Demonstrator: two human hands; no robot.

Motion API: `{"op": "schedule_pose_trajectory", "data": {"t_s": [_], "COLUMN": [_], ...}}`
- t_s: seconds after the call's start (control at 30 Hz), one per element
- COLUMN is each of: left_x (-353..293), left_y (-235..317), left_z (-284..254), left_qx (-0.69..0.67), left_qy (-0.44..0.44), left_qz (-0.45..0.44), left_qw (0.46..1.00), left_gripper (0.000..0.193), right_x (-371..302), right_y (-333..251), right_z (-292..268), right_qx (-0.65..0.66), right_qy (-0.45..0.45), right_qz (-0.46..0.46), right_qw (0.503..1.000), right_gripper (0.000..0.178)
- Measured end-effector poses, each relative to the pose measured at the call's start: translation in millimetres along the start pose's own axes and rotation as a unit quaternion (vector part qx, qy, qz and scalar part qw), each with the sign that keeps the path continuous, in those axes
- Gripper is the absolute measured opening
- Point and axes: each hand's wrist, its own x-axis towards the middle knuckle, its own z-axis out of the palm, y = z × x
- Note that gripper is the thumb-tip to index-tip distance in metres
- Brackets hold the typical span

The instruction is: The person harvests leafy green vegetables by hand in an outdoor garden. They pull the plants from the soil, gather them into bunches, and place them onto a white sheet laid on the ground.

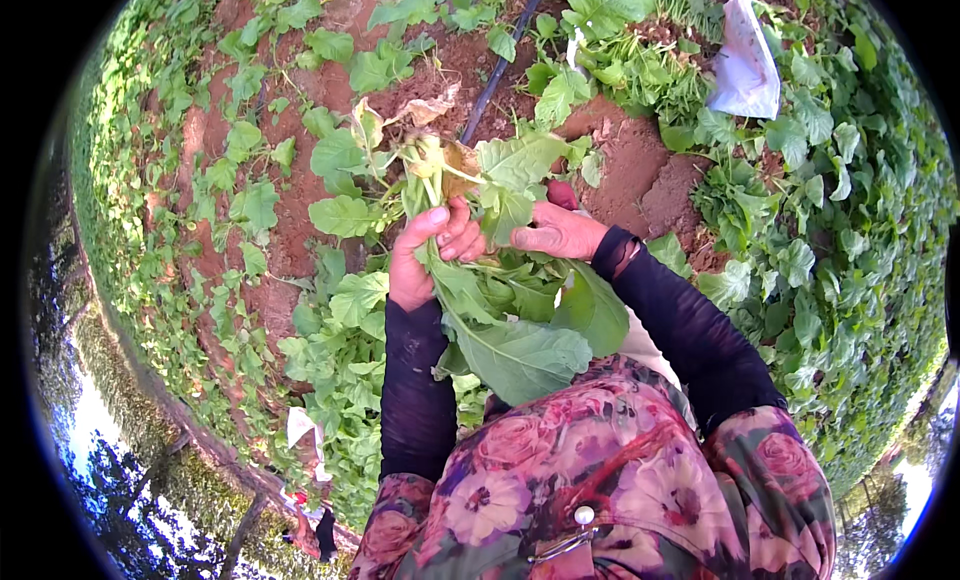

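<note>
My left hand (430, 252) is closed around the stems of a bunch of leafy greens (520, 350). The pale stem ends (427, 158) point away from me, and the broad green leaves hang back toward my lap. Some yellowed, dried leaves (428, 108) stick out at the stem end. Just to the right, my right hand (560, 230) is closed at a green leaf (518, 165) of the bunch, thumb showing and fingertips partly hidden. Behind it shows a small dark red thing (562, 193) whose kind I cannot tell.
Leafy plants grow in reddish soil (625, 160) on both sides. A black hose (505, 60) runs across the ground ahead. Cut greens (650, 75) lie in a heap at the far right, near a white plastic bag (745, 65). A white scrap (300, 427) is at the lower left.
</note>
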Motion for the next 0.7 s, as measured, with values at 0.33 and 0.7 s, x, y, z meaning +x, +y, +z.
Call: {"op": "schedule_pose_trajectory", "data": {"t_s": [0.33,0.7], "left_x": [4.5,16.1], "left_y": [18.6,8.7], "left_z": [-0.2,19.9], "left_qx": [0.158,0.250], "left_qy": [0.105,0.135], "left_qz": [0.109,0.181], "left_qw": [0.976,0.942], "left_gripper": [0.013,0.016], "right_x": [-5.4,-16.1], "right_y": [-35.6,-31.6], "right_z": [119.2,114.4], "right_qx": [0.057,-0.034], "right_qy": [0.133,0.209], "right_qz": [-0.002,0.037], "right_qw": [0.989,0.977], "right_gripper": [0.090,0.072]}}
